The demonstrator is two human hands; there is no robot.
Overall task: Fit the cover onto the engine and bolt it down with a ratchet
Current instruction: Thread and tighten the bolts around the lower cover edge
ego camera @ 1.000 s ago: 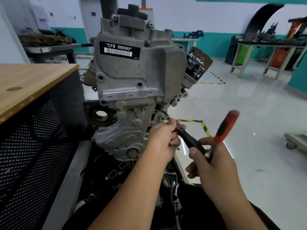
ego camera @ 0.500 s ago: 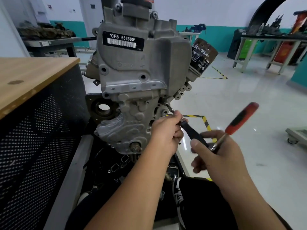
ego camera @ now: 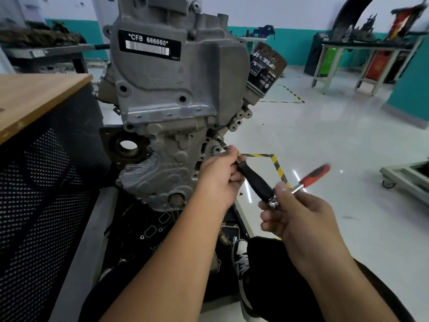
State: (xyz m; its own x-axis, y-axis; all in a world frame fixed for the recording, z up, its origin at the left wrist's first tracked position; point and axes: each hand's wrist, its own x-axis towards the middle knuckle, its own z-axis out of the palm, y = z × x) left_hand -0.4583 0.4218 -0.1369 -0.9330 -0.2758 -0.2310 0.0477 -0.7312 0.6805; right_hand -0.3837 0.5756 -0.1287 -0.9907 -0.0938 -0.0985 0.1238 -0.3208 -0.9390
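The left hand (ego camera: pixel 220 175) grips the black extension (ego camera: pixel 254 182) at the engine's (ego camera: pixel 176 89) four o'clock edge. The right hand (ego camera: pixel 299 219) grips the ratchet (ego camera: pixel 311 176), its red handle pointing to two o'clock.

Left hand (ego camera: pixel 219 180), at frame centre, is curling its fingers closed, forearm extending from the lower left. Right hand (ego camera: pixel 299 217), lower right of centre, is pinching with thumb and curled fingers, forearm running to the lower-right corner.
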